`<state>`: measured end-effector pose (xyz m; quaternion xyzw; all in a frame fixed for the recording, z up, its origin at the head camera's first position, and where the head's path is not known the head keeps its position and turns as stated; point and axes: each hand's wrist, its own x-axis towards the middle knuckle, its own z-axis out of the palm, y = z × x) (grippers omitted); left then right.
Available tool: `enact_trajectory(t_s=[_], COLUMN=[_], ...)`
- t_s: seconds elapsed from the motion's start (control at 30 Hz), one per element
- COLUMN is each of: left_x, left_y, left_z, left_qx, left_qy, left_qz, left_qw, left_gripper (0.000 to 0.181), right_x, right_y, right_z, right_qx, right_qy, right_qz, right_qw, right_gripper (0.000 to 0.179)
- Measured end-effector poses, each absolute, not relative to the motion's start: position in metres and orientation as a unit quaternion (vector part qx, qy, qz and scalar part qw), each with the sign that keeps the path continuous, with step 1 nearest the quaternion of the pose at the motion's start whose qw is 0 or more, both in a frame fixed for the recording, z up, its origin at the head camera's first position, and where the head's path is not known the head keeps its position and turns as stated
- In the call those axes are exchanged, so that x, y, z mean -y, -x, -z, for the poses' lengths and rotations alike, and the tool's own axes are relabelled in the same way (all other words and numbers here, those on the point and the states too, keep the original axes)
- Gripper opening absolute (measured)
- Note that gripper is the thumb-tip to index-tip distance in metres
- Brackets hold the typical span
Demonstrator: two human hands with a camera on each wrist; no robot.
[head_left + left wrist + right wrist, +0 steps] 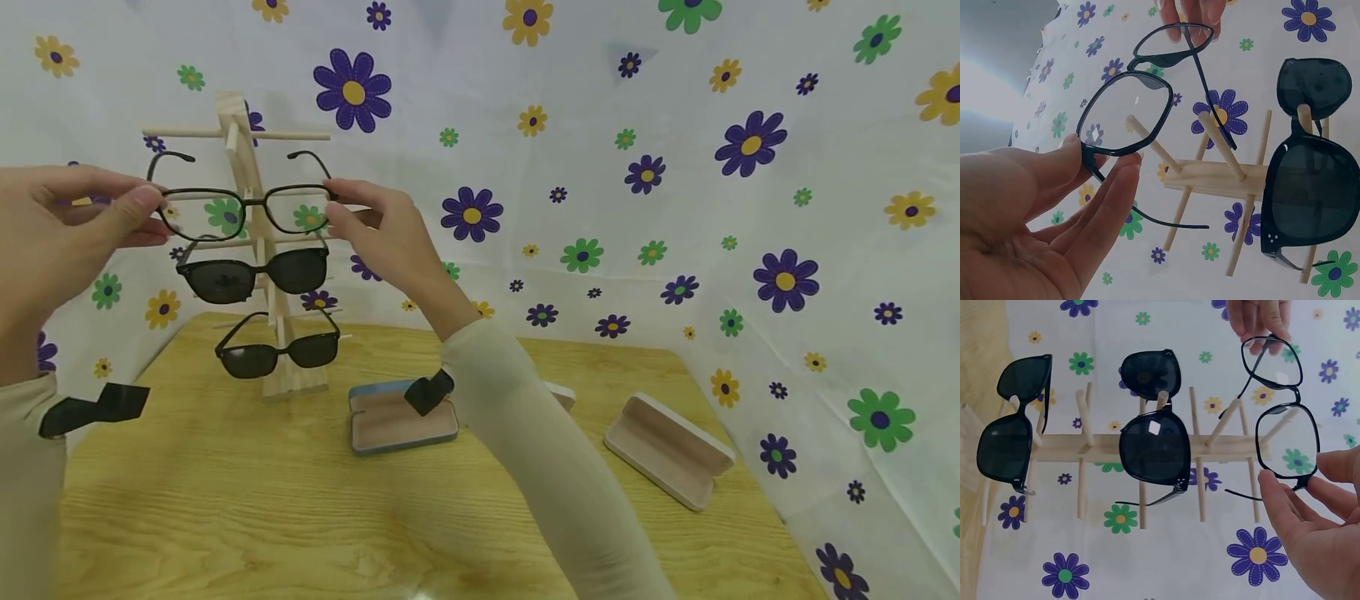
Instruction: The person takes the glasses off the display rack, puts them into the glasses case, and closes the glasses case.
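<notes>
A pair of clear-lensed, black-framed eyeglasses is held up in front of a wooden eyewear stand, near its upper pegs. My left hand pinches the frame at its left hinge, thumb in front. At the opposite hinge my right hand pinches the frame. Both temples point back toward the stand, unfolded. Just below, dark sunglasses rest on the stand's pegs, and lower down hangs a second pair of sunglasses. The right wrist view shows the eyeglasses beside the stand's end; whether they touch a peg I cannot tell.
An opened blue-edged glasses case lies on the wooden table right of the stand's base. Farther right lies another opened case. My right sleeve partly covers a third case. A flowered cloth hangs behind.
</notes>
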<state>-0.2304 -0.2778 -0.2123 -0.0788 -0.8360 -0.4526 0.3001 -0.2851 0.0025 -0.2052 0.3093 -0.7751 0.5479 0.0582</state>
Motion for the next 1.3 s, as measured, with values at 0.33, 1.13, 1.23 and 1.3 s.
enact_trajectory(t_s=[0.33, 1.13, 1.23, 1.3], left_x=[0.252, 0.182, 0.173, 0.166], left_y=[0.209, 0.194, 0.196, 0.196], left_z=[0.212, 0.238, 0.247, 0.253], left_qx=[0.822, 0.821, 0.830, 0.836], left_qy=[0.091, 0.181, 0.181, 0.180], left_qz=[0.450, 0.478, 0.473, 0.470], left_qw=[0.338, 0.255, 0.234, 0.219], left_gripper=[0.022, 0.016, 0.015, 0.014], right_x=[-0.018, -0.102, -0.111, -0.119], right_y=[0.268, 0.241, 0.236, 0.234], right_z=[0.203, 0.237, 0.244, 0.249], right_qx=[0.759, 0.768, 0.776, 0.780], right_qy=[-0.309, -0.273, -0.262, -0.257], right_qz=[-0.569, -0.562, -0.555, -0.551], right_qw=[0.063, 0.141, 0.143, 0.146], right_gripper=[0.036, 0.035, 0.035, 0.035])
